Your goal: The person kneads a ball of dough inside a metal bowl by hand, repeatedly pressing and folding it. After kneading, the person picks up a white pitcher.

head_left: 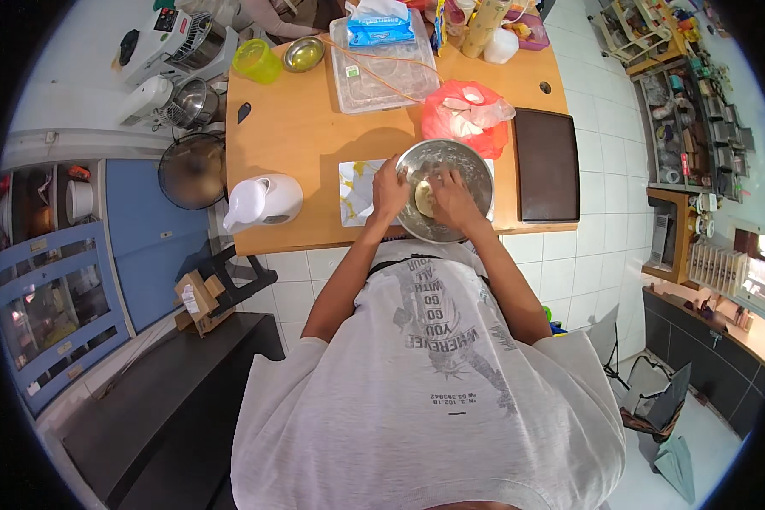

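Observation:
A shiny metal mixing bowl (pixel 478 172) sits at the near edge of the table, its inner wall smeared with pale residue. My left hand (pixel 389 189) is closed on the bowl's left rim, thumb toward the inside. Down inside the bowl, my right hand (pixel 455 201) has its fingers curled against a small pale yellow lump of dough (pixel 423 198). The fingertips are partly hidden by the hand itself. Under the bowl's left side lies a white and yellow patterned board or mat (pixel 355 194).
On the wooden table (pixel 314 110) stand a white kettle (pixel 268 201) at left, a red plastic bag (pixel 459 110) behind the bowl and a dark baking tray (pixel 549 166) at right. Farther back are a clear plastic box (pixel 374 72), a yellow-green cup (pixel 257 62) and a small metal bowl (pixel 304 54).

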{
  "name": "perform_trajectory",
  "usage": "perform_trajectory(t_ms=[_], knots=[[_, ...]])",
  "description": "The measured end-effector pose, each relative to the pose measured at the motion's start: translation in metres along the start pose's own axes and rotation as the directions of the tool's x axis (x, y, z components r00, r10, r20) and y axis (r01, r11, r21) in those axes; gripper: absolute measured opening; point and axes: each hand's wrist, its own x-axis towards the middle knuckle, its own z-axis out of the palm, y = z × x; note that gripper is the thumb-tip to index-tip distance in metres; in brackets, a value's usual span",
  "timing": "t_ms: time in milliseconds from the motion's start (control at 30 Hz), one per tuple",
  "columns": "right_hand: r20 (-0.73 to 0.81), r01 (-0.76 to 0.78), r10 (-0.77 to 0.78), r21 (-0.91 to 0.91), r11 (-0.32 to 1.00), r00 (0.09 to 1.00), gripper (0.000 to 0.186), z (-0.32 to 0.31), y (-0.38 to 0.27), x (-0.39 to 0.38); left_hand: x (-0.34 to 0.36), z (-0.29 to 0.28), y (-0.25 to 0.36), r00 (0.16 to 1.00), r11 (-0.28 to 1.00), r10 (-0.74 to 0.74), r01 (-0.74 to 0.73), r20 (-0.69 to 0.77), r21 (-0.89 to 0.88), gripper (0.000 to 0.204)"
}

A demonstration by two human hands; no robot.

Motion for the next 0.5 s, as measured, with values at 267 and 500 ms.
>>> perform_trajectory(t_ms=[267, 500], knots=[[0.21, -0.311, 0.275, 0.166, 0.936, 0.938, 0.035, -0.026, -0.013, 0.025, 0.001, -0.002, 0.013, 0.999, 1.0, 0.004, -0.003, 0.035, -0.018, 0.038], [-0.095, -0.045, 0.034, -0.12, 0.992, 0.995, 0.03, 0.039, -0.01, 0.015, -0.004, 0.002, 0.007, 0.999, 1.0, 0.029, -0.029, -0.022, -0.002, 0.035]])
